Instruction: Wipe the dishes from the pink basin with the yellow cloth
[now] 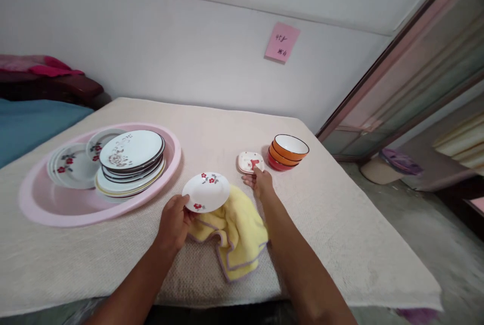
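My left hand [174, 224] grips the near rim of a small white plate [206, 191] with red flowers, held over a crumpled yellow cloth [234, 234] on the table. My right hand [260, 180] reaches forward past the cloth, fingers on the near edge of a small white square dish [247, 160] with red marks. I cannot tell whether the fingers pinch the dish or only touch it.
A stack of orange and red bowls [288, 152] stands just right of the square dish. A large pink basin [45, 199] at left holds stacked plates [130, 161] and flowered plates [73, 165]. The table's right edge [378, 224] drops to the floor. A pink note [282, 42] hangs on the wall.
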A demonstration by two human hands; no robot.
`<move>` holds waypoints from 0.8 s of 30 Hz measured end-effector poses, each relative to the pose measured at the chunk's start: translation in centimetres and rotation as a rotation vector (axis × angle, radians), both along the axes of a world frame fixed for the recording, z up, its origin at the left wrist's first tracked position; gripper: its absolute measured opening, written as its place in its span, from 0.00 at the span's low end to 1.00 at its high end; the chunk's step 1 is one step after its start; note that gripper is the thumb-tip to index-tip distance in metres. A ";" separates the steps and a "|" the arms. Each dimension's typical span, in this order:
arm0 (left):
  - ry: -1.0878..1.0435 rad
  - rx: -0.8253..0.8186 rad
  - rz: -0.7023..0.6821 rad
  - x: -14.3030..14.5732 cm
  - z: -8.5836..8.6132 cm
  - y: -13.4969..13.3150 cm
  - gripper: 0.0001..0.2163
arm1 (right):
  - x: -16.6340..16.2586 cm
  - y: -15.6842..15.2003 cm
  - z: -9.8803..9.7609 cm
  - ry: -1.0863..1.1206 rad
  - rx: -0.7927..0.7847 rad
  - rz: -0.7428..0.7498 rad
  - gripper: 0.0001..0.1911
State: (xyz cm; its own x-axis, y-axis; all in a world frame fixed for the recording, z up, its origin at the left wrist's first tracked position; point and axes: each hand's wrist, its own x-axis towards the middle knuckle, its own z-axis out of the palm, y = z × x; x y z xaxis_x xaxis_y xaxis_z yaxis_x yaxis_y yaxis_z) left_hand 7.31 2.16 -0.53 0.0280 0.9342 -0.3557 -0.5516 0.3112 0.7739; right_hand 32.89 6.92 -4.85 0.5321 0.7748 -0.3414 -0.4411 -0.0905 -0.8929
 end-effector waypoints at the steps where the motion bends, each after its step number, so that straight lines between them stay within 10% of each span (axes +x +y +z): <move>1: 0.000 0.003 0.001 0.0 0.0 0.1 0.11 | 0.2 0.3 -0.1 0.002 0.006 -0.006 0.13; 16: 0.032 0.020 -0.022 0.9 -0.2 0.1 0.12 | 1.8 2.9 0.1 0.011 0.011 0.033 0.09; 24: -0.011 0.021 -0.090 0.6 0.1 0.1 0.15 | 0.1 -1.5 1.2 -0.226 -0.087 0.125 0.11</move>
State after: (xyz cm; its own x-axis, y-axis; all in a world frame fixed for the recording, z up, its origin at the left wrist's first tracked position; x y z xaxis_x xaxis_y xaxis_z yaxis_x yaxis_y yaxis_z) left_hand 7.87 2.22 -0.43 0.1159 0.9349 -0.3353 -0.5306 0.3437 0.7748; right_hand 32.99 5.46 -3.65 0.5045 0.8122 -0.2929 -0.2122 -0.2122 -0.9539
